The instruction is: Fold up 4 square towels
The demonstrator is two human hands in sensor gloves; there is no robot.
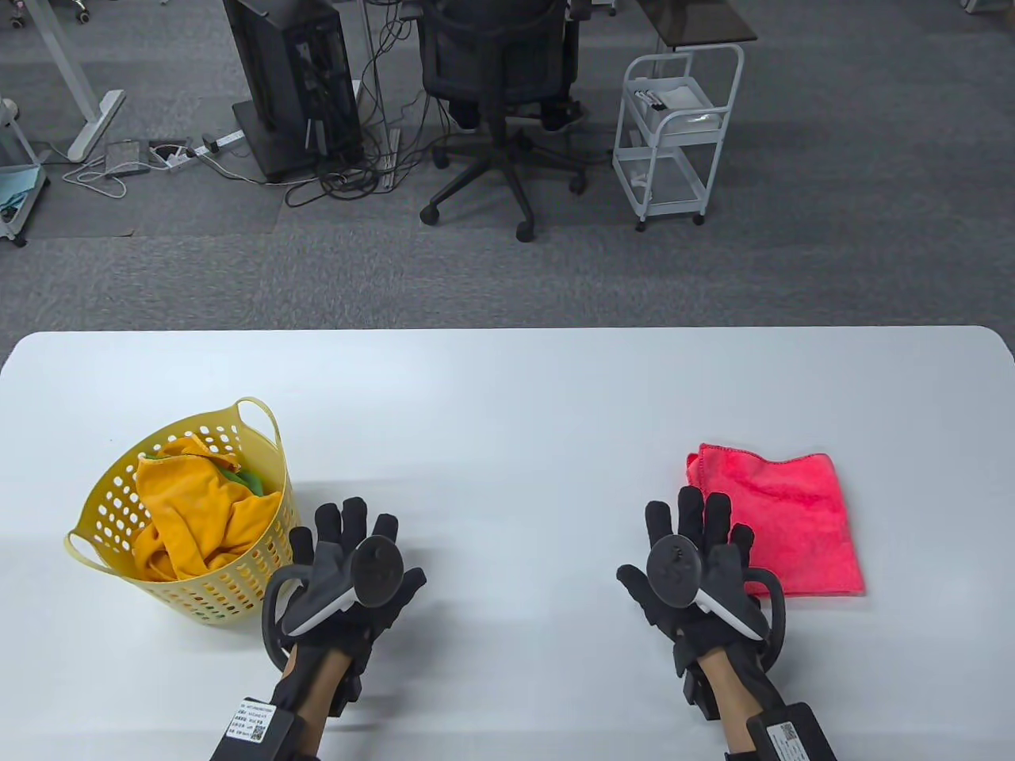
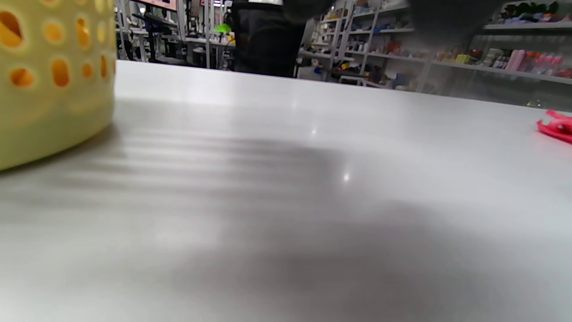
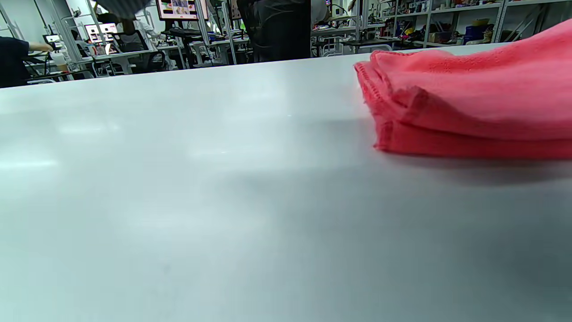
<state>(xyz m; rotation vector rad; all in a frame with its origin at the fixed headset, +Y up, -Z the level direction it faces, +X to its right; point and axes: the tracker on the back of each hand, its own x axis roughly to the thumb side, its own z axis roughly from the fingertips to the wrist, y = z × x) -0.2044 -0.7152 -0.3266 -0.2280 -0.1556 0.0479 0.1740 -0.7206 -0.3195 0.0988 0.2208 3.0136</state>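
Observation:
A folded red towel (image 1: 785, 515) lies flat on the white table (image 1: 507, 412) at the right; it also shows in the right wrist view (image 3: 473, 103) and as a sliver in the left wrist view (image 2: 556, 127). A yellow perforated basket (image 1: 103, 507) at the left holds a crumpled orange towel (image 1: 194, 511) with a bit of green cloth (image 1: 250, 479) under it. My left hand (image 1: 349, 547) rests flat on the table just right of the basket, fingers spread, empty. My right hand (image 1: 698, 539) rests flat beside the red towel's left edge, fingers spread, empty.
The basket wall (image 2: 49, 76) fills the left wrist view's left side. Beyond the table's far edge stand an office chair (image 1: 499, 87), a white trolley (image 1: 674, 127) and a computer tower (image 1: 293, 79) on the floor.

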